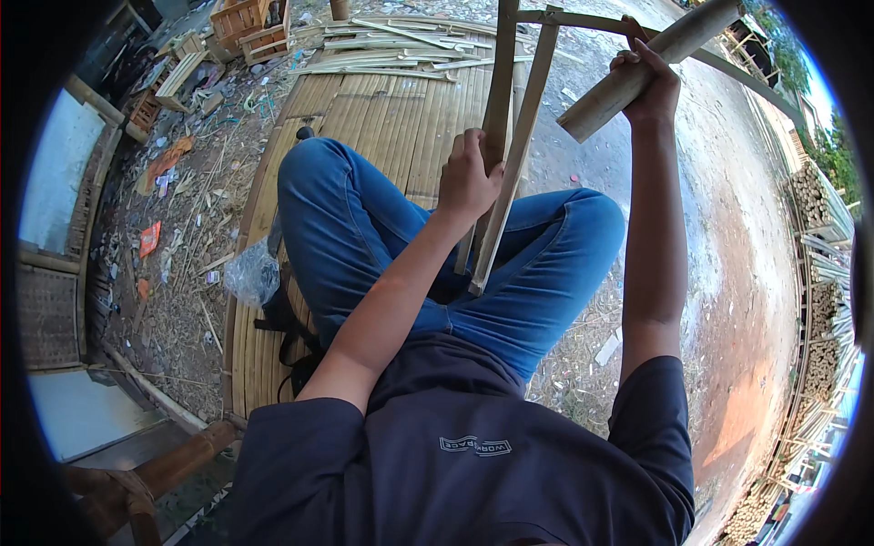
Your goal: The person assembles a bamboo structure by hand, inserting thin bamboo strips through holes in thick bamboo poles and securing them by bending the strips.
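Note:
My left hand [469, 182] is closed around a flat upright slat [503, 82] of a light bamboo frame, just above my lap. A second slat [521, 146] slants beside it, its lower end between my thighs. Across their upper part runs a long thin crosspiece [578, 20], which continues to the right beyond my right hand. Raised at the upper right, my right hand [655, 91] grips a thick round piece of bamboo [596, 107], held at a slant. This piece overlaps the crosspiece in view; whether they touch I cannot tell.
I sit cross-legged on a bamboo slat platform [382, 114]. Loose bamboo strips [391, 45] lie at its far end. A clear plastic bag [253, 275] is by my left knee. Wooden crates [248, 27] stand far left, above littered ground. Stacked bamboo [810, 196] lines the right side.

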`<state>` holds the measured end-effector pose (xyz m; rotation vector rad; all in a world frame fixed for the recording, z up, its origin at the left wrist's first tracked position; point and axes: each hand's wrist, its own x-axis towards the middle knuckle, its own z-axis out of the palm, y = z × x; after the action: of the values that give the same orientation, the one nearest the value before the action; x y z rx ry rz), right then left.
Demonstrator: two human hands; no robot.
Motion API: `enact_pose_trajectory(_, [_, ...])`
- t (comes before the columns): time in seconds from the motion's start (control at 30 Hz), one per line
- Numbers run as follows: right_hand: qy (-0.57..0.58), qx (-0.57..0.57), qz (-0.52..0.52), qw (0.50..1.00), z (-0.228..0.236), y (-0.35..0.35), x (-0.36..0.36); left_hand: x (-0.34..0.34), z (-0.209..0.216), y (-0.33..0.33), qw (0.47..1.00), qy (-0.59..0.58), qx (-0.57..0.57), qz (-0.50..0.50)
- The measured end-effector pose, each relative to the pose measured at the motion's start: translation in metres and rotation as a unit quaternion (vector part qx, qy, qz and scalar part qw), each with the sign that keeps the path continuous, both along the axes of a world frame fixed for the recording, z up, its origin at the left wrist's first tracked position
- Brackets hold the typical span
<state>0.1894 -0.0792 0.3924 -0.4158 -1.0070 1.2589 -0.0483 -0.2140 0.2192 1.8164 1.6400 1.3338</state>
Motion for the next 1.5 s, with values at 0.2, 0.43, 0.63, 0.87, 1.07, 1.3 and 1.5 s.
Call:
enact_pose_trajectory(0.2, [-0.003,-0.013,-0.025,1.0,0.0,-0.009,0.035,0.004,0.023,0.004,0.986,0.09,-0.105,-0.089])
enact_pose_trajectory(0.43, [0.032,0.04,-0.04,0.998,0.056,-0.007,0.059,-0.01,0.09,0.071,0.978,0.187,-0.001,-0.092])
enact_pose_trajectory(0.63, [0.048,0.111,-0.09,0.989,0.131,-0.018,0.039,-0.045,0.207,0.137,0.929,0.352,0.103,-0.056])
enact_pose_trajectory(0.87, [0.123,0.114,-0.096,0.981,0.1,-0.005,0.005,-0.082,0.217,0.173,0.911,0.399,0.063,-0.081])
enact_pose_trajectory(1.07, [0.064,-0.024,0.01,0.998,-0.081,-0.01,-0.066,-0.138,0.008,0.085,0.933,0.317,-0.166,-0.025])
enact_pose_trajectory(1.3, [-0.022,-0.222,0.034,0.974,-0.232,-0.034,-0.109,-0.158,-0.143,0.0,0.838,0.443,-0.319,0.009])
enact_pose_trajectory(1.5, [0.038,-0.265,0.081,0.96,-0.289,-0.03,-0.109,-0.167,-0.168,-0.011,0.806,0.416,-0.42,0.001])
